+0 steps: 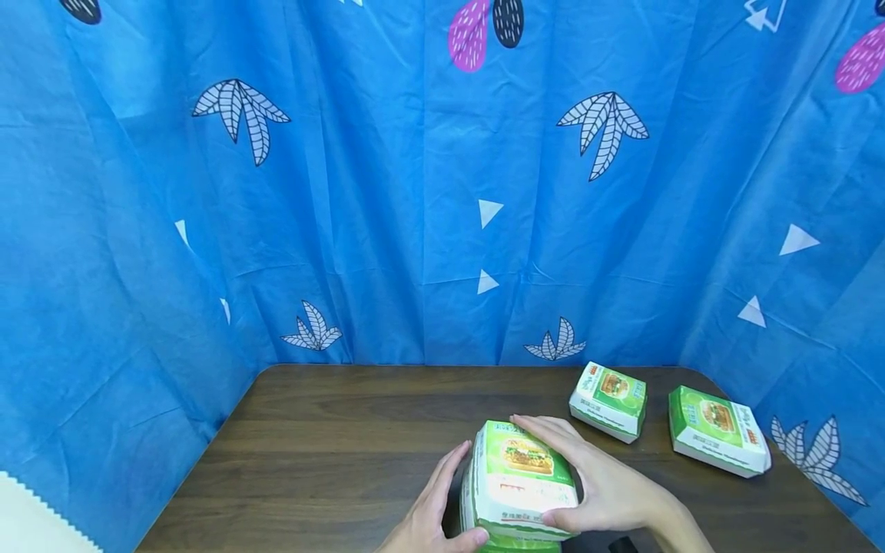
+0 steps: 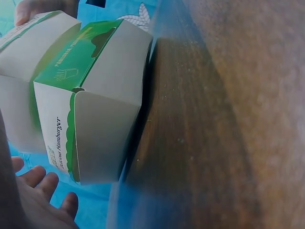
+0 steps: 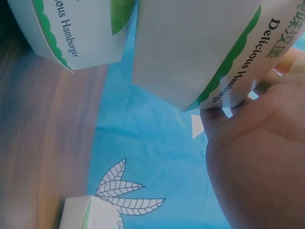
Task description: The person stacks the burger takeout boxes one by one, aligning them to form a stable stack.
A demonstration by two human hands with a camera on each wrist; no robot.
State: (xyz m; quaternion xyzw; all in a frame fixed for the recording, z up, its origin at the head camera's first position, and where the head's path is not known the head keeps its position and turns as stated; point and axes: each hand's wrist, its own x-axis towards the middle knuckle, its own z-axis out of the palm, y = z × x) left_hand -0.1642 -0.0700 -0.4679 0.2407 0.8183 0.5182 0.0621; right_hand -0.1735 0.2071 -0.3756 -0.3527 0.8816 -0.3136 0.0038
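My right hand [image 1: 594, 476] grips a green-and-white hamburger box [image 1: 522, 476], thumb on its near side and fingers over the far edge. This box sits right above a second hamburger box [image 2: 107, 133], which stands on the dark wooden table. In the right wrist view, a gap shows between the held box [image 3: 190, 52] and the lower box [image 3: 90, 43]. The left hand [image 1: 439, 511] is at the boxes' left side, fingers spread and thumb near the front corner. From the left wrist, its fingers [image 2: 45, 183] appear loosely extended beside the boxes.
Two more hamburger boxes lie at the table's right: one [image 1: 608, 403] toward the back edge and another [image 1: 719, 432] near the right edge. A blue patterned curtain [image 1: 387, 192] hangs behind and around the wooden table [image 1: 311, 461].
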